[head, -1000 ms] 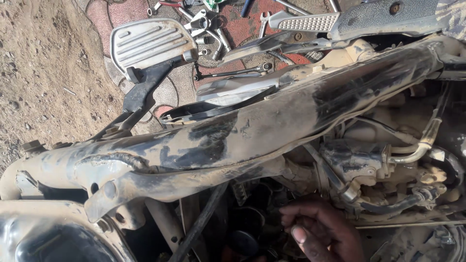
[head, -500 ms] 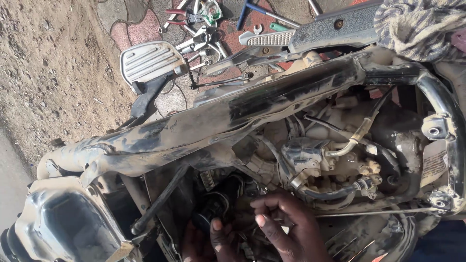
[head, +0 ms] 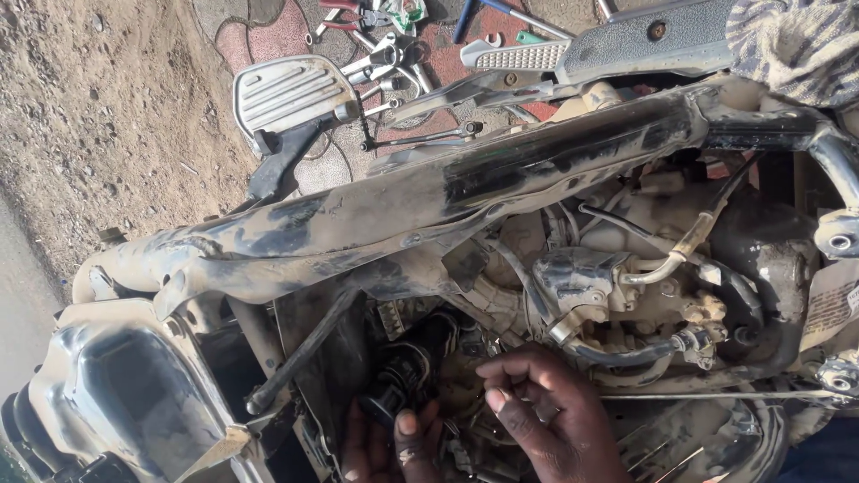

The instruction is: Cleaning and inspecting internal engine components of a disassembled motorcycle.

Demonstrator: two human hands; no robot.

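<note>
— Gripping the black cylindrical part (head: 407, 376) low in the engine bay, the left hand (head: 389, 443) clamps it; the right hand (head: 546, 411) rests beside it, fingers loosely curled on nothing.
— Risk?
— Greasy fingers could slip, dropping it among hoses. Half a second ago, both hands sat lower left.

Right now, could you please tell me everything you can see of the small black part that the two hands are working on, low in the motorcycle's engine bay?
The black part is a short, roughly cylindrical piece that looks like dark rubber or plastic, dusty and greasy. It lies tilted, its upper end toward the engine, in the shadowed gap under the dusty frame tube. The left hand touches its lower end with its fingertips from below. The right hand rests just beside it, fingers curled toward it; whether they touch it cannot be told. Its mounting is hidden.
</note>
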